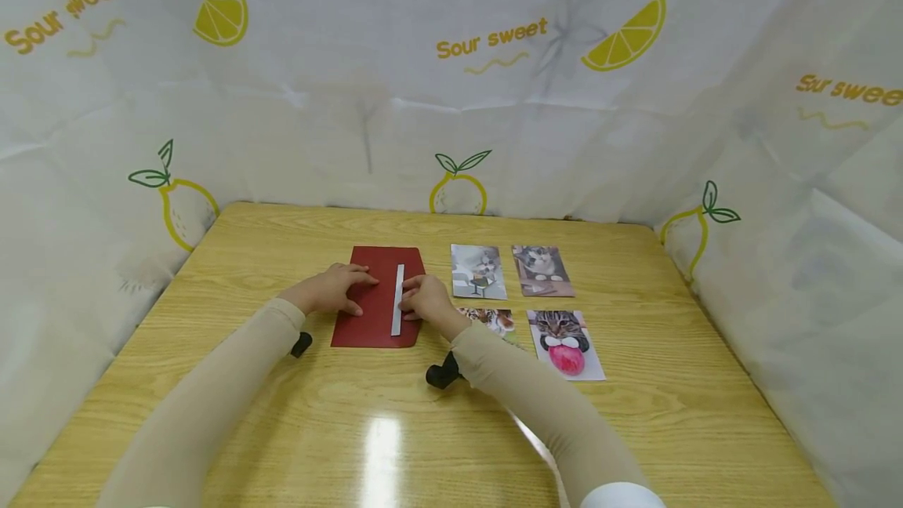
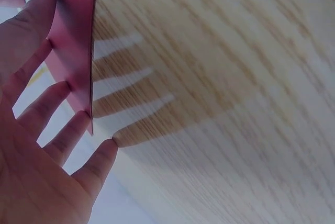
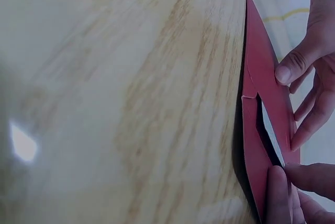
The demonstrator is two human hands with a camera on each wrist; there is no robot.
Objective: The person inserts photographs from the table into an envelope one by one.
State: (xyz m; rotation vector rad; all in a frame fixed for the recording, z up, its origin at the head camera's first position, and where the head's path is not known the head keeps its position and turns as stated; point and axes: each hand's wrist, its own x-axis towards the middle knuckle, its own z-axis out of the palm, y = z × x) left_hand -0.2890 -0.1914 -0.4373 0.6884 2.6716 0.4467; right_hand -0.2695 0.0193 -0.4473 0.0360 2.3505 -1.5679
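A red paper envelope lies flat on the wooden table, its flap side toward the right. Along its right part runs a narrow white strip of paper; the right wrist view shows a dark gap beside this strip. My left hand rests on the envelope's left side, fingers spread, thumb on the red surface. At the strip's right edge, my right hand pinches it between thumb and finger. The right palm is hidden from the wrist view.
To the right lie several photo cards: a grey cartoon-like one, a cat, a tiger partly under the right arm, and a cat with a pink ball. White lemon-printed cloth walls the table's back and sides.
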